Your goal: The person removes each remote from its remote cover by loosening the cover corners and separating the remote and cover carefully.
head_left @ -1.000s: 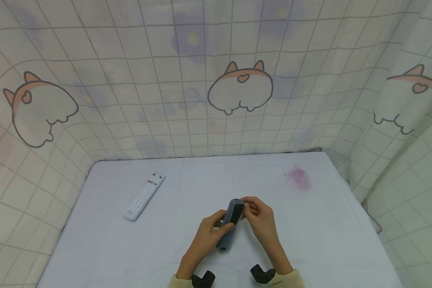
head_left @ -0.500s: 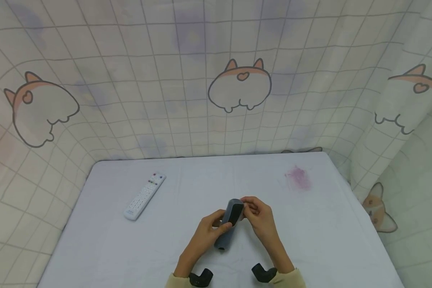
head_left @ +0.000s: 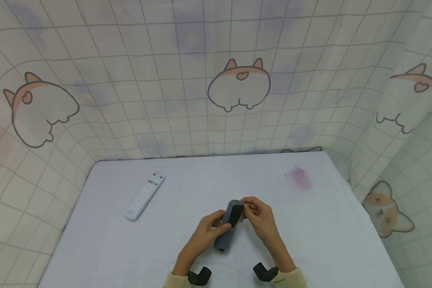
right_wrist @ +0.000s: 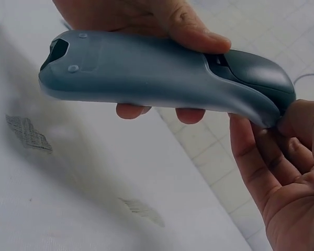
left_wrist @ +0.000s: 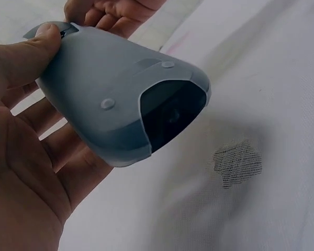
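Directions are read as a clock face in the head view, centred on the grey-blue device (right_wrist: 141, 68), with twelve at the far side.

The device is held above the white-covered table (head_left: 180, 188), near the middle of its width. Its length slants, the end with the dark section (right_wrist: 261, 73) pointing between twelve and one o'clock. The opposite end bears a dark opening (left_wrist: 172, 112), with two small raised studs nearby.

The left hand (head_left: 206, 234), at nine o'clock, has the device in its grip: thumb on the upper face beside the dark section, fingers beneath. The right hand (head_left: 263, 220), between two and three o'clock, pinches the casing's tip at the dark-section end between thumb and fingers.

A white remote (head_left: 145, 196) lies flat on the table between nine and ten o'clock, well apart from both hands. A pink stain (head_left: 299, 178) marks the cover at two o'clock. Black fittings sit at the wrists, one (head_left: 199, 277) at seven o'clock and the other (head_left: 265, 273) near five. A grid-patterned curtain (head_left: 216, 136) with printed animal figures stands behind the table at twelve.
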`<state>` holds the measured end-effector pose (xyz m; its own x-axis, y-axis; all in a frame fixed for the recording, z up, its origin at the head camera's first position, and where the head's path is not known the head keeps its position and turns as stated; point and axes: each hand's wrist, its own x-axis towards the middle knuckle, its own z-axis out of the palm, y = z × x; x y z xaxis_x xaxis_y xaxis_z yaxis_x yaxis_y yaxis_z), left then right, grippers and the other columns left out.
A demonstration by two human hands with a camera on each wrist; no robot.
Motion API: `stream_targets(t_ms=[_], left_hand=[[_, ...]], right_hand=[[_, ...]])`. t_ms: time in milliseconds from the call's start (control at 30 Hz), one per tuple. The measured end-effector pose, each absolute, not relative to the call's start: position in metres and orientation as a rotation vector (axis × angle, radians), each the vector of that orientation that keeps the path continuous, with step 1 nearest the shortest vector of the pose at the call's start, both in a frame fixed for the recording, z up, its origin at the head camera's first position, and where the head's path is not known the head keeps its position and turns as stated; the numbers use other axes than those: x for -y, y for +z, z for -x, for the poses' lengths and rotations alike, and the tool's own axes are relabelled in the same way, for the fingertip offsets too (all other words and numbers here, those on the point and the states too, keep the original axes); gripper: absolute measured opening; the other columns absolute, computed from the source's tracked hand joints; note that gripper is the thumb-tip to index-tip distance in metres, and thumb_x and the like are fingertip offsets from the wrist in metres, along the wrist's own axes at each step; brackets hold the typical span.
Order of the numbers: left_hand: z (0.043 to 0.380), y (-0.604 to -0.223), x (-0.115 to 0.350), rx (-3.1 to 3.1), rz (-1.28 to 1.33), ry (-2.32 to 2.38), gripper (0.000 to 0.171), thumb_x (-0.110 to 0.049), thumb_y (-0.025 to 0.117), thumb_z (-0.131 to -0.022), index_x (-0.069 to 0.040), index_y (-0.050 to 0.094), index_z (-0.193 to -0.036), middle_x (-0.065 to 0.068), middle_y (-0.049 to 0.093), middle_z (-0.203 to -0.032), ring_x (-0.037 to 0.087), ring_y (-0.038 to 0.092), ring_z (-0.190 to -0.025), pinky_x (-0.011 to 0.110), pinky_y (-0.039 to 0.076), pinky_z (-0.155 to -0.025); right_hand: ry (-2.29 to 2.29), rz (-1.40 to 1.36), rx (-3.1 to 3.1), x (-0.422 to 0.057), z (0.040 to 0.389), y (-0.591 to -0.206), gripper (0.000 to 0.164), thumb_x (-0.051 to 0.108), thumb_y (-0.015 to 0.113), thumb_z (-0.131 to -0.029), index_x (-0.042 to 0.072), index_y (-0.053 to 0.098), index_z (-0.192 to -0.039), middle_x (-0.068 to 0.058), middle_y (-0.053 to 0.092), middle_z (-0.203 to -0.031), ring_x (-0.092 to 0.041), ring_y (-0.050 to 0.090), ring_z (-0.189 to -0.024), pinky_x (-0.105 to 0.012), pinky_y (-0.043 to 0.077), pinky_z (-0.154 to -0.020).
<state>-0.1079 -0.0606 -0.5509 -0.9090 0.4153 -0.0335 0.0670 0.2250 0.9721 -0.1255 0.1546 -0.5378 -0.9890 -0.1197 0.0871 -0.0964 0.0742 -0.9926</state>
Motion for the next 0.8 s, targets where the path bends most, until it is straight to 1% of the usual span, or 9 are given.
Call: stream_targets(t_ms=[100, 200, 267, 433, 567, 700, 800], left_hand=[[0.109, -0.551, 0.061, -2.209, -0.468, 1.727, 0.036, -0.032, 0.067, -0.103, -0.020, 0.066, -0.137, 0.007, 0.076, -0.120, 0.012, 0.073, -0.098, 0.025, 0.056, -0.082], [0.109, -0.552, 0.062, -2.209, -0.475, 1.719, 0.036, -0.032, 0.068, -0.102, -0.020, 0.066, -0.137, 0.007, 0.076, -0.119, 0.011, 0.072, -0.096, 0.025, 0.056, -0.081], [0.108, -0.552, 0.062, -2.209, -0.474, 1.717, 0.037, -0.033, 0.068, -0.102, -0.021, 0.066, -0.137, 0.007, 0.076, -0.121, 0.011, 0.073, -0.097, 0.025, 0.056, -0.082], [0.107, -0.551, 0.062, -2.213, -0.446, 1.709, 0.039, -0.039, 0.069, -0.101, -0.024, 0.066, -0.136, 0.004, 0.075, -0.126, 0.013, 0.074, -0.099, 0.026, 0.058, -0.083], [0.106, -0.551, 0.063, -2.233, -0.424, 1.694, 0.040, -0.042, 0.069, -0.100, -0.025, 0.066, -0.136, 0.004, 0.075, -0.125, 0.014, 0.075, -0.101, 0.026, 0.059, -0.083], [0.105, -0.551, 0.064, -2.249, -0.419, 1.684, 0.038, -0.041, 0.069, -0.100, -0.025, 0.067, -0.135, 0.005, 0.076, -0.123, 0.015, 0.075, -0.101, 0.025, 0.059, -0.083], [0.105, -0.551, 0.064, -2.259, -0.421, 1.677, 0.038, -0.041, 0.069, -0.100, -0.024, 0.067, -0.134, 0.006, 0.076, -0.122, 0.017, 0.075, -0.101, 0.025, 0.059, -0.082]], right_hand=[[-2.116, 0.267, -2.269, -0.156, 0.125, -0.539, 0.016, 0.001, 0.061, -0.103, -0.004, 0.067, -0.117, -0.005, 0.075, -0.096, -0.009, 0.070, -0.074, -0.039, 0.063, -0.071], [-2.123, 0.325, -2.251, -0.158, 0.126, -0.541, 0.016, 0.001, 0.060, -0.104, -0.005, 0.066, -0.117, -0.007, 0.075, -0.097, -0.008, 0.070, -0.075, -0.040, 0.063, -0.071], [-2.128, 0.374, -2.242, -0.159, 0.126, -0.542, 0.016, 0.002, 0.059, -0.104, -0.007, 0.065, -0.117, -0.011, 0.075, -0.097, -0.008, 0.069, -0.075, -0.040, 0.063, -0.071], [-2.139, 0.482, -2.210, -0.163, 0.126, -0.544, 0.020, 0.002, 0.058, -0.105, -0.011, 0.063, -0.119, -0.028, 0.072, -0.101, -0.007, 0.071, -0.077, -0.038, 0.064, -0.071], [-2.142, 0.554, -2.159, -0.166, 0.126, -0.544, 0.023, 0.002, 0.057, -0.106, -0.013, 0.061, -0.123, -0.036, 0.069, -0.105, -0.006, 0.073, -0.081, -0.035, 0.064, -0.073], [-2.138, 0.598, -2.139, -0.166, 0.126, -0.544, 0.024, 0.002, 0.056, -0.106, -0.013, 0.060, -0.125, -0.037, 0.068, -0.110, -0.007, 0.074, -0.087, -0.037, 0.065, -0.073], [-2.120, 0.589, -2.181, -0.165, 0.125, -0.545, 0.023, 0.002, 0.057, -0.106, -0.010, 0.061, -0.125, -0.034, 0.068, -0.114, -0.006, 0.074, -0.090, -0.039, 0.065, -0.073]])
